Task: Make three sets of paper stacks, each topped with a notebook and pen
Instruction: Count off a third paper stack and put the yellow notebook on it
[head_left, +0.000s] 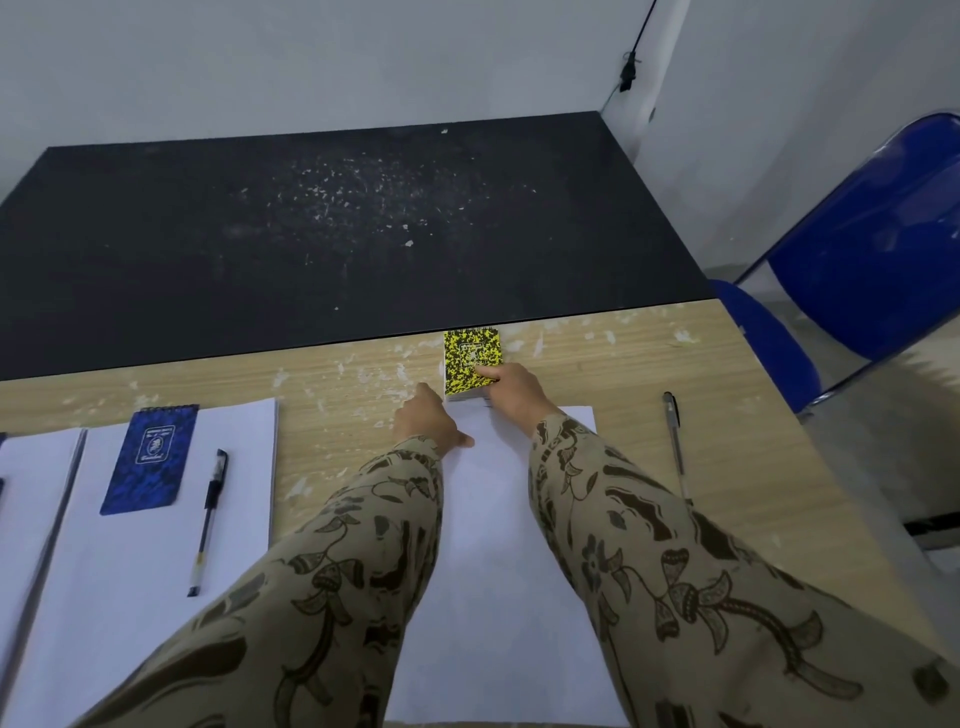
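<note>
From the head-worn camera, two arms in patterned tan and brown sleeves are seen stretched forward over a wooden table, the far half of which is covered by a black mat. The right hand is laid on a yellow-and-black notebook: the index finger is pressed flat on the cover and the other fingers are curled at the notebook's near right edge, so the grip is a light, partly closed one on the notebook; whether the notebook is lifted cannot be told. The left hand is held just beside the notebook's near left corner, fingers loosely curled, thumb resting on the paper stack below; nothing is seen held in it. The notebook lies just beyond the far edge of this stack, its long axis running away from the viewer, spiral binding at the far end against the mat's edge. Three paper stacks are counted: the one under the arms, a middle stack to the left, and a third cut off at the left edge. Two notebooks are seen, the second a blue notebook lying on the middle stack, binding also at the far end. Two pens are seen: a black pen beside the blue notebook, lengthwise on the middle stack, and a clear pen on bare table to the right of the near stack. A blue chair stands at the right.
</note>
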